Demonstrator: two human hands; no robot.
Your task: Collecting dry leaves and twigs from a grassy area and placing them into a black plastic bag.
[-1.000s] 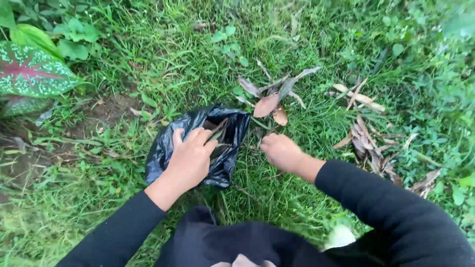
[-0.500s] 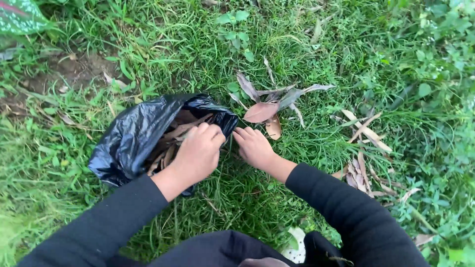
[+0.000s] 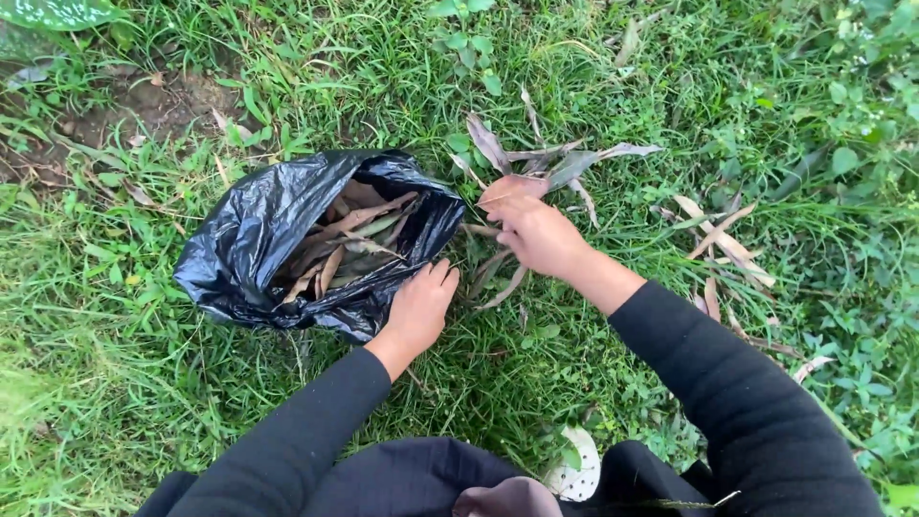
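Left hand [image 3: 421, 311] now outside black bag [image 3: 249, 239] — right hand [image 3: 536, 230] reaches leaves [image 3: 546, 163].

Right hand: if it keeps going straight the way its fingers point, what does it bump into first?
Most likely the brown dry leaf right at the right hand's fingertips, with more dry leaves fanned on the grass just beyond.

The ground is an outdoor lawn of uneven green grass [image 3: 124, 402] mixed with small broad-leaved weeds [image 3: 842, 163]. A patch of bare brown soil [image 3: 144, 110] shows at the upper left, beside a large green leaf [image 3: 57, 11] at the frame's top corner. Daylight is soft and even, without hard shadows.
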